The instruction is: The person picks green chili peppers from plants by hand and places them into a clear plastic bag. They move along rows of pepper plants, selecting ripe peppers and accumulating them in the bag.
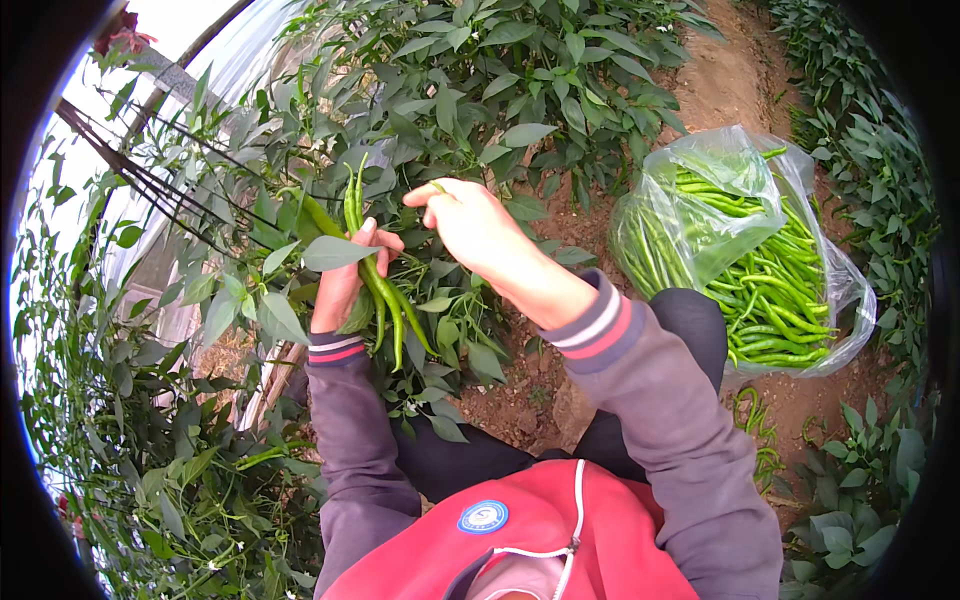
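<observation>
A bunch of long green chili peppers (386,292) lies in my left hand (345,281), with the thumb pressed along it. Some peppers point up past the thumb and others hang below the fingers. One leaf (339,253) covers part of this hand. To its right and slightly higher, my right hand (480,232) is curled, back of the hand up. A small green piece (437,186) pokes out at its fingers; the rest is hidden, so I cannot tell if it is a stem or a pepper. The hands are apart, among pepper plants (525,82).
An open clear plastic bag (742,225) full of green peppers stands on the soil (720,52) by my right knee (690,322). Loose peppers (757,435) lie on the ground below it. Dark cords (157,180) slant through the plants at left, before plastic sheeting (255,45).
</observation>
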The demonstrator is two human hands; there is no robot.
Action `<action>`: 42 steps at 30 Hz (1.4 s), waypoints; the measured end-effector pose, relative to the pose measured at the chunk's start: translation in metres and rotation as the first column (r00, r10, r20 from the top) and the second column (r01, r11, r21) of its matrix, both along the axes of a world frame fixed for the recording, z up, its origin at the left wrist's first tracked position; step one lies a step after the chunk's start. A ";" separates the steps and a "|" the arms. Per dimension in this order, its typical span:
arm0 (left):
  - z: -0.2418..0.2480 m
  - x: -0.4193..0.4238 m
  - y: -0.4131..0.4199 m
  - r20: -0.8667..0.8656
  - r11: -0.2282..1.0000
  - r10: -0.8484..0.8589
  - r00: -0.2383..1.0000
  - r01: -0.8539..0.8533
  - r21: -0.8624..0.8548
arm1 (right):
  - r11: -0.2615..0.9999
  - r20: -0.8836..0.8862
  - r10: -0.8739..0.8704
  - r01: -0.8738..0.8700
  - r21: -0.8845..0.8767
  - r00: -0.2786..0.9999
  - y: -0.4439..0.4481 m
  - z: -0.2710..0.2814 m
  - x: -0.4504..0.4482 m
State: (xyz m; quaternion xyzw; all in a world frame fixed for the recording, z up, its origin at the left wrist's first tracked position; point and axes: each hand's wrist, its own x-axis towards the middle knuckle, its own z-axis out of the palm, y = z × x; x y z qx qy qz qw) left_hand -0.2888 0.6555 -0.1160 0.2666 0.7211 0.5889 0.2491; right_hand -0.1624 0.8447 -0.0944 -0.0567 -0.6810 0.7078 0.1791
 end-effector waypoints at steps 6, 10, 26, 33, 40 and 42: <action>-0.008 0.008 -0.005 -0.089 0.934 0.358 0.930 -0.358 0.014 | 0.857 -0.076 -0.192 0.129 -0.499 0.978 -0.075 0.025 -0.090; -0.006 0.005 -0.006 -0.028 0.943 0.332 0.943 -0.331 0.042 | 0.810 -0.557 -0.544 0.567 -0.152 0.628 0.008 0.039 -0.097; -0.016 0.021 -0.005 -0.050 0.916 0.379 0.924 -0.367 0.163 | 0.894 -0.298 0.138 0.010 0.447 0.945 0.107 -0.265 -0.314; -0.021 0.024 -0.003 -0.086 0.910 0.398 0.913 -0.381 0.166 | 0.872 -0.122 0.122 -0.048 0.487 0.985 0.132 -0.217 -0.282; -0.020 0.025 0.001 -0.079 0.887 0.447 0.891 -0.430 0.169 | 0.920 -0.120 0.386 -0.392 -0.030 0.915 0.140 -0.154 -0.274; -0.020 0.026 0.002 -0.081 0.888 0.442 0.893 -0.424 0.177 | 0.881 -0.333 0.414 -0.465 -0.090 0.847 0.132 -0.141 -0.282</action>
